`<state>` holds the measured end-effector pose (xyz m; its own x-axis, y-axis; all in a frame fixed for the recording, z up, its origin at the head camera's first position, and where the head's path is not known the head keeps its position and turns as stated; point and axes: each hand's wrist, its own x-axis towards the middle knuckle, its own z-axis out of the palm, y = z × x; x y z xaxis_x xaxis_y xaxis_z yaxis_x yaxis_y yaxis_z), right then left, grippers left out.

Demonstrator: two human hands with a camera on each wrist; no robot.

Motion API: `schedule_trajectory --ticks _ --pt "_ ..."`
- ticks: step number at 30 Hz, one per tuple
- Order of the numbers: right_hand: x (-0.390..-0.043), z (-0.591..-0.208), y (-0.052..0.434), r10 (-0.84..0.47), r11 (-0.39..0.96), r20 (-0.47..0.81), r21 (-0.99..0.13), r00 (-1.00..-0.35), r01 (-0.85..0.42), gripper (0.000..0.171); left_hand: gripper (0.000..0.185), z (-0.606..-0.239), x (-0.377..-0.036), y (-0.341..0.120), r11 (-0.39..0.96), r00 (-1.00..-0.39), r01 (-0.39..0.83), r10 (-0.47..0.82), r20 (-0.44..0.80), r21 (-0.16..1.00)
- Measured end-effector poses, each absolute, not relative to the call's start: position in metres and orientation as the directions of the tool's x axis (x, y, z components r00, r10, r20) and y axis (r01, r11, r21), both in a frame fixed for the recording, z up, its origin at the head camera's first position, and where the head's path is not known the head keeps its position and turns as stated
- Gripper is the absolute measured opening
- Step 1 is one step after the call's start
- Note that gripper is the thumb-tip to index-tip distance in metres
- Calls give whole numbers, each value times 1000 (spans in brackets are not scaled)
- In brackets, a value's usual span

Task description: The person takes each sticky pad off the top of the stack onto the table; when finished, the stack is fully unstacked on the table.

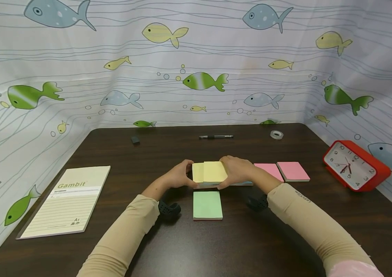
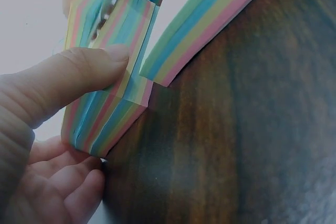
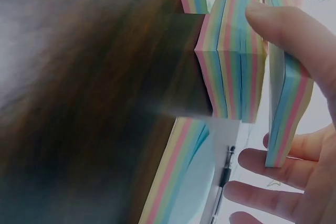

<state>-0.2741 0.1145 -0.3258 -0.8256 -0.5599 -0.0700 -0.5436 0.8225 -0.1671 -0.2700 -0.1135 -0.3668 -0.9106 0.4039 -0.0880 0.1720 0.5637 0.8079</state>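
Near the table's middle, a stack of sticky note pads [image 1: 197, 172] with multicoloured edges stands under both hands. My left hand [image 1: 178, 175] grips its left side, thumb [image 2: 100, 65] against the front edges. My right hand [image 1: 239, 169] pinches a yellow-topped sticky note pad [image 3: 289, 103] between thumb and fingers. That pad sits over the stack, shifted right, with a gap between them in the right wrist view. A green sticky note pad [image 1: 207, 205] lies just in front. Partly hidden by the right hand is a blue pad [image 1: 243, 183].
Two pink sticky note pads [image 1: 293, 171] lie right of the hands. A red alarm clock [image 1: 356, 165] stands at the far right, a notebook [image 1: 67, 200] lies left. Along the back are a dark eraser-like block [image 1: 135, 140], a pen [image 1: 216, 136] and a tape roll [image 1: 277, 134].
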Motion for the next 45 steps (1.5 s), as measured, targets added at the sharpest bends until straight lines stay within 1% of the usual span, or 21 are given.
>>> schedule_trajectory --ticks 5,11,23,29,32,36,40,45 --pt "-261 -322 132 -556 822 -56 -184 -830 -538 87 90 -366 -268 -114 556 -906 184 415 -79 811" --pt "-239 -321 151 -566 815 -39 -175 -823 -552 85 92 -367 -269 -115 570 -909 176 407 -90 802" --pt "-213 -333 178 -540 837 -94 -168 -836 -521 82 92 -367 -268 -114 563 -907 173 411 -92 808" --pt "-208 -339 183 -554 829 -97 -155 -827 -538 82 90 -366 -268 -113 572 -912 166 399 -96 804" --pt "-207 -339 183 -558 828 -109 -146 -823 -542 88 90 -366 -268 -114 567 -909 169 405 -94 806" --pt "-209 -331 182 -538 841 -106 -125 -836 -526 97 90 -365 -268 -114 565 -908 174 409 -90 807" --pt "-214 -320 179 -543 838 -82 -110 -836 -534 92 90 -365 -267 -114 559 -909 166 406 -94 812" --pt "-220 -313 170 -560 827 -87 -129 -824 -548 85 91 -366 -266 -113 560 -908 165 407 -96 812"
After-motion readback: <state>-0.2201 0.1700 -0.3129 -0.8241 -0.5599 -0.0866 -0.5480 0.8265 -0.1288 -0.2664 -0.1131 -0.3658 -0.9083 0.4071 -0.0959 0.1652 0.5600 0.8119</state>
